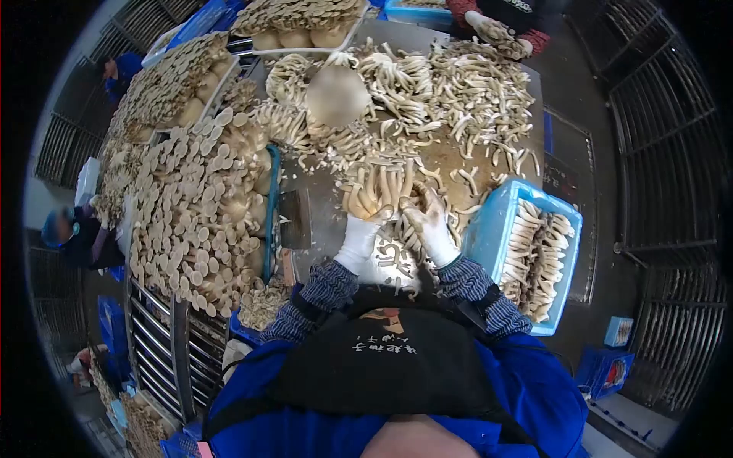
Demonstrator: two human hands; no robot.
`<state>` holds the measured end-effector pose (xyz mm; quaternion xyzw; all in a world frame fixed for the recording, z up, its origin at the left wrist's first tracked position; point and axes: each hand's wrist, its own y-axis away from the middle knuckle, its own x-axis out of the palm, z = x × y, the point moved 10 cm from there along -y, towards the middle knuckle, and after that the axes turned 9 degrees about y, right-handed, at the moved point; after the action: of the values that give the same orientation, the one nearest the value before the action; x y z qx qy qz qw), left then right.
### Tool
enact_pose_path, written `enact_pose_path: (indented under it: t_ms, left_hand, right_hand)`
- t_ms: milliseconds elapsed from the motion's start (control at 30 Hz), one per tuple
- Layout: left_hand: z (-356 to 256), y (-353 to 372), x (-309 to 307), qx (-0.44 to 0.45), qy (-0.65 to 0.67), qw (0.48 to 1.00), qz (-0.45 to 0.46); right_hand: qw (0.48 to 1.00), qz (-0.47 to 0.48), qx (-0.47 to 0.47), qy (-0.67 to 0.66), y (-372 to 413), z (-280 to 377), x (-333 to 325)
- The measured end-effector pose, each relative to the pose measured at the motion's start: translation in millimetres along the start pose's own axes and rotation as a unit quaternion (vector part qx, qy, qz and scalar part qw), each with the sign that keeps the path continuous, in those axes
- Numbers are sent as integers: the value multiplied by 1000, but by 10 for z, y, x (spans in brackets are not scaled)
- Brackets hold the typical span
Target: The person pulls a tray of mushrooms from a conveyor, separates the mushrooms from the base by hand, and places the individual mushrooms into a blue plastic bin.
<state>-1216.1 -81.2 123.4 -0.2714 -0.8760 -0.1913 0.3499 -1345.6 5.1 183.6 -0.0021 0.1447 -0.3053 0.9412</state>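
Note:
Both of my hands wear white gloves with soiled fingers and meet near the front edge of the metal table (319, 200). My left hand (363, 221) has its fingers wrapped round a bunch of long pale mushrooms (389, 182). Close on its right, my right hand (429, 217) is bent beside the same bunch; what its fingertips hold, if anything, is hidden. Loose mushrooms (481, 95) are heaped behind and to the right. A light blue box (500, 221) on the right holds mushrooms laid in rows.
Large mushroom clusters (191, 214) fill the left side. More clusters (294, 23) stand in trays at the back. A co-worker's gloved hands (496, 34) handle mushrooms at the far right. Other people are at the far left. Metal racks (672, 130) line the right side.

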Motion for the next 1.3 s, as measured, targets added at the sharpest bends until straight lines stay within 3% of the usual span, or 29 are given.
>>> enact_pose_path:
  t_ms: [33,67,100,133,167,200,233,267,300,333,367,433,467,567,633,700,767,833,867,900,933,967,1033,1067,1100,1167,1200,1233,1300]
  left_hand:
    - [-23,-9,-108,2,-2,1000,-5]
    - [-281,6,-135,134,-288,948,8]
    - [-396,70,-25,250,-544,801,22]
    - [-451,40,-4,240,-409,880,29]
    - [-474,31,-31,239,-409,880,29]
    - [-409,-38,-157,169,-420,891,10]
    - [-323,-75,-253,97,-429,898,-8]
    - [-291,-84,-221,94,-427,899,-7]
    - [-159,-130,-304,35,-157,986,-39]
    - [9,-161,-325,-27,127,989,-68]
    - [27,-209,-356,-30,130,989,-69]
    - [212,-252,-501,-93,223,962,-127]
    - [79,-117,-177,-136,183,969,-99]
    - [296,-199,-300,-125,159,978,-40]
    - [502,-208,-399,-179,144,972,-55]
    - [475,-295,-165,-196,207,958,0]
    - [494,-451,-225,-151,198,968,-45]
    - [520,-514,-208,-170,312,933,-51]
    - [489,-664,-368,-128,257,955,-77]
    - [560,-683,-341,-136,305,942,-45]
    - [538,-671,-274,-133,311,940,-34]
    - [515,-674,-204,-130,318,939,-22]
    - [528,-651,-129,-140,319,937,-31]
    - [576,-614,-144,-146,323,934,-43]
    - [618,-579,-162,-153,321,934,-44]
    - [691,-580,-292,-166,307,935,-60]
    - [683,-568,-291,-182,329,926,-46]
    - [639,-570,-329,-162,311,936,-31]
    - [560,-522,-369,-150,309,939,-30]
  right_hand:
    - [1000,7,-11,26,-13,35,20]
    - [998,32,46,-39,-25,43,57]
    - [998,35,47,-40,-34,69,67]
    - [999,50,-14,14,-48,204,96]
    - [993,64,-75,69,-42,323,132]
    - [980,64,-45,-184,-21,-64,249]
    - [980,62,-43,-182,-12,-54,249]
    - [984,58,-32,-164,-2,-63,236]
    - [988,53,-22,-146,-1,-66,224]
    - [988,49,11,-148,45,79,207]
    - [988,48,14,-145,53,213,173]
    - [971,70,210,-85,162,-21,205]
    - [990,69,121,32,131,5,167]
    - [983,27,168,-62,122,-54,187]
    - [974,79,209,47,167,109,202]
    - [991,72,111,-8,244,-271,402]
    - [986,88,139,-28,329,-437,444]
    - [979,106,165,-47,354,-502,437]
    - [977,105,181,-37,363,-439,391]
    - [975,103,195,-26,383,-424,343]
    - [984,125,90,92,392,-538,364]
    - [985,120,90,90,394,-626,388]
    - [941,-69,256,-211,506,-1062,227]
    - [945,-137,240,-172,449,-807,28]
    - [842,-263,195,-430,440,-950,21]
    - [880,-250,201,-351,411,-1580,-195]
    - [905,-243,266,-224,430,-1536,-360]
    - [952,-228,100,-177,320,-2498,-411]
    - [890,-244,288,-256,454,-2144,-589]
